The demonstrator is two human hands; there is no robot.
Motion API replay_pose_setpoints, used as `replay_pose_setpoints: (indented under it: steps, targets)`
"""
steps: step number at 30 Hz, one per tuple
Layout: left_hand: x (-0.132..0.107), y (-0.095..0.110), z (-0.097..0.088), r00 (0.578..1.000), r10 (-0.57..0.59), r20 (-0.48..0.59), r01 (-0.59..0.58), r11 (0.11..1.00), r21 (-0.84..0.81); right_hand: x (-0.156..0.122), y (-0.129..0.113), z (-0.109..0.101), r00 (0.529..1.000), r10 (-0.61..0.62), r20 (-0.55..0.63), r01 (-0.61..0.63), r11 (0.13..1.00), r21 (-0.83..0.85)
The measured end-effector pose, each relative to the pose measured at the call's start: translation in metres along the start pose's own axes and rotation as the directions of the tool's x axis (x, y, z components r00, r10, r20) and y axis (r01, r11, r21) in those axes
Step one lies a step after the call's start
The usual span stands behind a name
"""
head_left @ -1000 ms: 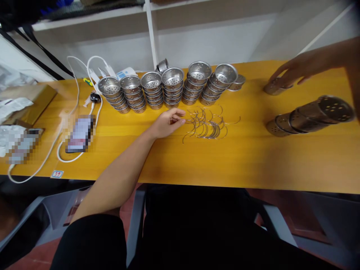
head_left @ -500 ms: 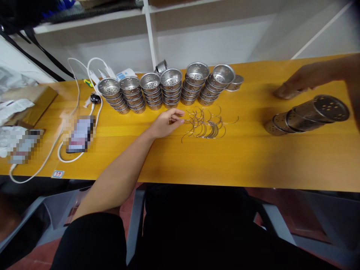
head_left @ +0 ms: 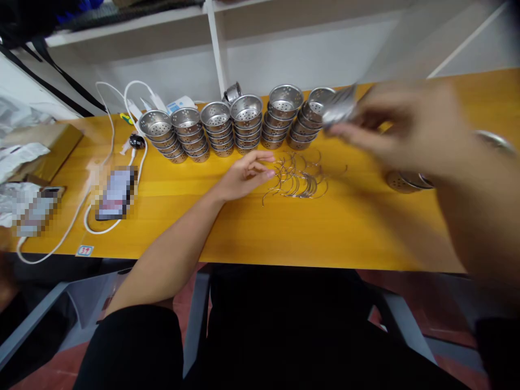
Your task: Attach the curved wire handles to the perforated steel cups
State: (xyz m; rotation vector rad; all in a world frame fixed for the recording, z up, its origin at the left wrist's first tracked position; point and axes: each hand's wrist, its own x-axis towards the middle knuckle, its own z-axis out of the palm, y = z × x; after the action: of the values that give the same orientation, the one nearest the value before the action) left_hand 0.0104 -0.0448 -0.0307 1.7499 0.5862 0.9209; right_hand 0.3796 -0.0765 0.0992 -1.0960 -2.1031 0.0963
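Head view shows six stacks of perforated cups (head_left: 246,122) already standing on the table (head_left: 284,233), a blurred metal cup (head_left: 339,107) gripped by the right hand's (head_left: 410,130) fingers, not yet set down, and loose curved wires (head_left: 311,187) beside the left hand (head_left: 242,177), its fingers parted.

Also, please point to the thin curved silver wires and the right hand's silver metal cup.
Thin curved silver wires (head_left: 311,187): head view, densely overlapping arcs.
Silver metal cup (head_left: 339,106): head view, blurred outer side.

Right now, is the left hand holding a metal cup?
No: the left hand is beside the curved wires, its thumb and fingertips apart with nothing that size between.
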Motion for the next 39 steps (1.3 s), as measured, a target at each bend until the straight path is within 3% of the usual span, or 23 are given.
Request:
replay_pose_setpoints:
  steps: [2,4,6,9,12,17,32,36,39]
  targets:
    - [0.0,0.006,0.005,0.999,0.014,0.033,-0.012,0.997,-0.079,-0.014,-0.043,0.039,0.974,-0.218,0.055,0.208,0.967,0.144]
    - [0.001,0.009,0.008,0.998,0.03,0.053,-0.024,0.994,-0.108,-0.025,-0.06,0.073,0.966,-0.237,0.106,0.197,0.936,0.291]
    - [0.002,0.009,0.009,0.999,0.028,0.045,-0.024,0.995,-0.095,-0.032,-0.059,0.098,0.969,-0.229,0.086,0.187,0.92,0.343]
    - [0.004,0.001,0.006,1.0,0.002,-0.005,-0.003,0.995,-0.104,-0.037,-0.04,0.117,0.983,-0.177,0.046,0.148,0.919,0.366]
    - [0.006,-0.008,0.003,0.999,-0.03,-0.033,0.026,0.991,-0.132,-0.038,-0.019,0.122,0.991,-0.121,0.059,0.086,0.906,0.415]
    - [0.007,-0.015,0.002,0.999,-0.033,0.011,0.034,0.991,-0.127,-0.037,-0.002,0.125,0.984,-0.145,0.101,0.08,0.874,0.479]
    - [0.009,-0.022,-0.01,0.997,0.025,0.077,-0.022,0.999,-0.046,-0.038,-0.007,0.132,0.997,-0.07,0.025,0.047,0.852,0.521]
    - [0.012,-0.019,-0.022,0.999,-0.025,-0.032,0.024,1.0,-0.008,-0.038,-0.001,0.122,0.984,-0.085,0.159,-0.039,0.761,0.647]
    - [0.014,-0.016,-0.026,0.981,-0.066,-0.18,0.068,0.998,0.007,-0.041,0.009,0.116,0.963,-0.142,0.229,-0.015,0.819,0.574]
